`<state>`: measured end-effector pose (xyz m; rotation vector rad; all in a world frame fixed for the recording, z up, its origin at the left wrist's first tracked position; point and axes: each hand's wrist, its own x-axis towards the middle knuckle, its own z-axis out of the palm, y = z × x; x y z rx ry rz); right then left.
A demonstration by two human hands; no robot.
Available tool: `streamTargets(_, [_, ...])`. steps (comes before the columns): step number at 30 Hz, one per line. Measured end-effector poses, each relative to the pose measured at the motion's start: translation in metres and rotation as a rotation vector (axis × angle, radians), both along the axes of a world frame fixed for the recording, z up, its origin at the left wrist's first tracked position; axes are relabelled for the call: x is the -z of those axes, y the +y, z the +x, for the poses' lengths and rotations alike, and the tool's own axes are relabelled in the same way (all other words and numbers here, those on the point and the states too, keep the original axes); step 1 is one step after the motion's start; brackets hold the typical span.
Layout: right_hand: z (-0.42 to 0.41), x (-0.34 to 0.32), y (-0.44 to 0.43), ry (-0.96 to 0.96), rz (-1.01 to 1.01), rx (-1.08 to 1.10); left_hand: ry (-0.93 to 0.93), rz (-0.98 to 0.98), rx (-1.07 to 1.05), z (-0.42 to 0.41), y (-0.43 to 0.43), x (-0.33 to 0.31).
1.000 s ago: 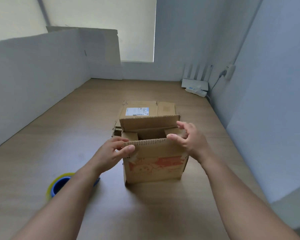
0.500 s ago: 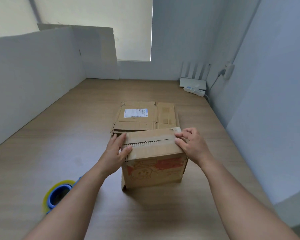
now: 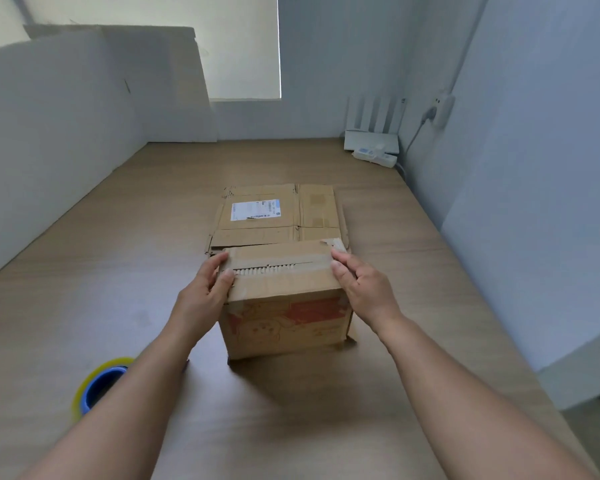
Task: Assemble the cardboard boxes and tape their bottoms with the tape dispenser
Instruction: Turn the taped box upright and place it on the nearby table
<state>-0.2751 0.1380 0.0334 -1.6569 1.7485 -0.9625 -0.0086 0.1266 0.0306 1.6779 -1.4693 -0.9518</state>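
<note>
You look down on a wide brown wooden table top (image 3: 84, 271). On your left a white board (image 3: 49, 133) stands along its edge like a low wall. A second white board (image 3: 174, 91) stands at the far left corner. Behind them is a window with a pale blind (image 3: 239, 46) pulled down, and daylight glows through it. The back wall (image 3: 312, 64) and the wall on your right (image 3: 534, 168) are grey-blue. In the far right corner sits a white router (image 3: 371, 138) with thin sticks pointing up. A white power strip (image 3: 374, 156) lies just in front of it. A plug box (image 3: 442, 107) is on the wall, with a cable (image 3: 413, 140) hanging down.
</note>
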Motion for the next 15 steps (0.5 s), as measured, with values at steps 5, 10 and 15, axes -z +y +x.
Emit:
streamTargets(5, [-0.031, 0.013, 0.003, 0.089, 0.088, 0.069, -0.028, 0.051, 0.137, -0.035, 0.001, 0.022])
streamTargets(10, [-0.04, 0.029, 0.012, 0.069, 0.164, 0.032, -0.074, 0.09, 0.164, -0.035, 0.007, 0.036])
streamTargets(15, [-0.021, 0.037, 0.022, -0.045, 0.177, -0.078, -0.076, 0.037, 0.106, -0.004, 0.021, 0.034])
